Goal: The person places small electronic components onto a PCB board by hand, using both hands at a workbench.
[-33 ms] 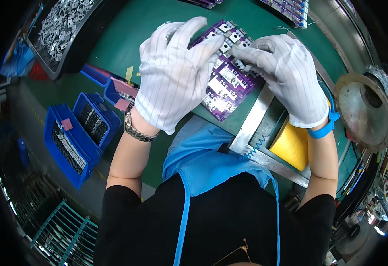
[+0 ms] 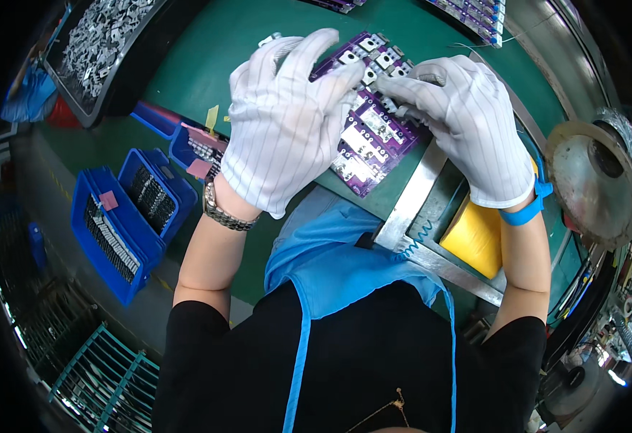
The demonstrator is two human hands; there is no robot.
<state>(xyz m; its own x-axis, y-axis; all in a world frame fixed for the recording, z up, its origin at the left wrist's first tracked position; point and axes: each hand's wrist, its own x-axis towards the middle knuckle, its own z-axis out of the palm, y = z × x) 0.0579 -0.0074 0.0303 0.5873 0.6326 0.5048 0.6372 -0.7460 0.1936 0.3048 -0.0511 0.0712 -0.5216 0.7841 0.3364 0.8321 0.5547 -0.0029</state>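
A purple circuit board (image 2: pixel 370 148) lies tilted on the green bench, with rows of small metal parts (image 2: pixel 371 45) along its far half. My left hand (image 2: pixel 283 119), in a white striped glove, rests over the board's left side. Its fingers are apart, and the thumb side touches the board near one metal part. Beyond those fingers shows a small silver piece (image 2: pixel 270 39); whether they touch it I cannot tell. At the board's right edge my right hand (image 2: pixel 467 119), gloved alike, has thumb and fingers pinched together. What sits between its fingertips is hidden.
A black bin (image 2: pixel 107 108) of loose metal parts stands at the far left. Blue trays (image 2: pixel 154 238) with rows of parts sit below it. More purple boards (image 2: pixel 475 18) lie at the back. A metal frame bar (image 2: pixel 413 191), yellow block (image 2: pixel 475 238) and round metal disc (image 2: pixel 590 184) are right.
Slightly more of the small silver piece shows beyond my left fingers. My left hand has shifted a trace to the right; the right hand looks the same.
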